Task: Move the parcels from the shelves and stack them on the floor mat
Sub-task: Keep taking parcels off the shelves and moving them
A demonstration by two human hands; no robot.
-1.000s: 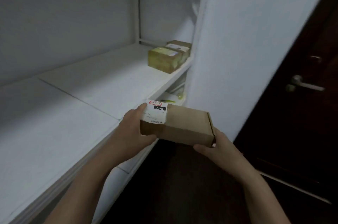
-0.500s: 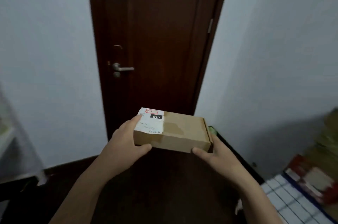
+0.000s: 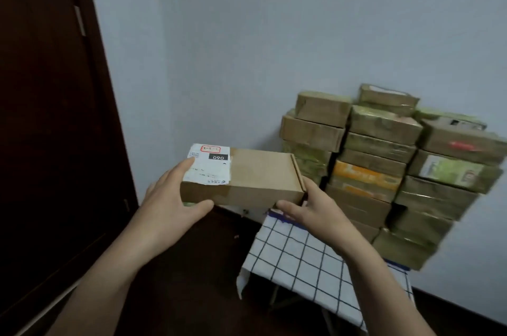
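- The parcel (image 3: 255, 174), a flat brown carton with a white label at its left end, is held in the air, touching neither the floor mat (image 3: 299, 261) nor the stack of parcels (image 3: 384, 168).
- The left hand (image 3: 170, 198) grips the label end, fingers on top and thumb under the near edge.
- The right hand (image 3: 315, 209) grips the opposite end; its fingers are mostly hidden behind the carton.
- The carton's long axis runs left to right between the hands.
- The stack fills the mat's far right part, against the wall (image 3: 219, 61). The near left part is bare.
- The stack lies right of and beyond the carton, so the right hand is nearer. Placement likely calls for travel rightward and forward.
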